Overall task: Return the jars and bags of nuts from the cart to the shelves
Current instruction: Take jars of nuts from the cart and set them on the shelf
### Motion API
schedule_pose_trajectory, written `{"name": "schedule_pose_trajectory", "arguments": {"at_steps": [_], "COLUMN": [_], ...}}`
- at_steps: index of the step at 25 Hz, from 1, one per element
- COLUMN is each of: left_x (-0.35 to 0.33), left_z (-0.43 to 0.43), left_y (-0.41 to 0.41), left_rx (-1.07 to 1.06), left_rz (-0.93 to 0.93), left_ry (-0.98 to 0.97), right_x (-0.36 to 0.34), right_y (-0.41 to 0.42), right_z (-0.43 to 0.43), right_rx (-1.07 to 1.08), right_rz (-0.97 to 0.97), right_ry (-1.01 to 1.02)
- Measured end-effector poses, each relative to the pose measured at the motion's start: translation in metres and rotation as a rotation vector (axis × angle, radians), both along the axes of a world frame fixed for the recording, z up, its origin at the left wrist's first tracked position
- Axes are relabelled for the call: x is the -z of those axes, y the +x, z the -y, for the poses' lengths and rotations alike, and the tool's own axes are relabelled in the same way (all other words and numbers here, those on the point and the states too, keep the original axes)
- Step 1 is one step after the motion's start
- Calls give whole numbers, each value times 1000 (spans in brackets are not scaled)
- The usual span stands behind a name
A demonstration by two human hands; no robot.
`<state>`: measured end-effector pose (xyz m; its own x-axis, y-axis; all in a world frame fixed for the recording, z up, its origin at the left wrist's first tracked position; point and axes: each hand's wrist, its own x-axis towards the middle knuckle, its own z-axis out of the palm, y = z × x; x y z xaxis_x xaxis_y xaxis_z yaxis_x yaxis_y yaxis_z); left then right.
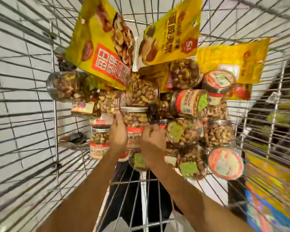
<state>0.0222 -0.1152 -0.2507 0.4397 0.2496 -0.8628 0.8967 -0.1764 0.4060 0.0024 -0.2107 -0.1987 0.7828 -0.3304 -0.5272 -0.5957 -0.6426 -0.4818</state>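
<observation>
I look down into a wire cart point(54, 101) full of clear jars of nuts with red labels. Both hands reach in around one jar point(134, 121) lying in the middle. My left hand point(118, 133) grips its left side, fingers curled over it. My right hand point(151, 139) holds its right side, fingers curled against it. Yellow bags of nuts point(100, 47) point(172, 32) stand at the far end, and a third bag point(233, 59) lies at the right. More jars point(65, 86) point(224, 163) lie scattered around the hands.
The cart's wire walls rise steeply on all sides. A light tiled floor point(15, 64) shows through the left wall. Blurred colourful goods point(271, 190) lie outside the cart at the lower right.
</observation>
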Motion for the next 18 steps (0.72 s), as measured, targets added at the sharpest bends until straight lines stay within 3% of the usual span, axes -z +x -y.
{"name": "schedule_pose_trajectory", "arguments": {"at_steps": [2,4,6,10,14,16,18], "left_x": [-29,-66,-105,-163,-176,-162,-144], "left_z": [-16,-33,-28,19,75,95,107], "left_y": [6,15,23,20,31,49,62], "left_rx": [-165,-226,-155,139,412,186,-132], "left_rz": [30,42,64,175,208,76,-217], "left_ry": [-245,-414,-454,-402,-202,-340,-528], "right_x": [-32,-56,-76,-98,-106,-108,-108], "right_y": [-1,8,21,24,22,21,18], "right_z": [-2,8,26,65,127,158,179], "right_rx": [-15,190,440,733,859,941,1030], "right_rz": [38,-112,-188,-233,-68,3,46], "right_ry": [61,384,554,993,1018,1085,1126]}}
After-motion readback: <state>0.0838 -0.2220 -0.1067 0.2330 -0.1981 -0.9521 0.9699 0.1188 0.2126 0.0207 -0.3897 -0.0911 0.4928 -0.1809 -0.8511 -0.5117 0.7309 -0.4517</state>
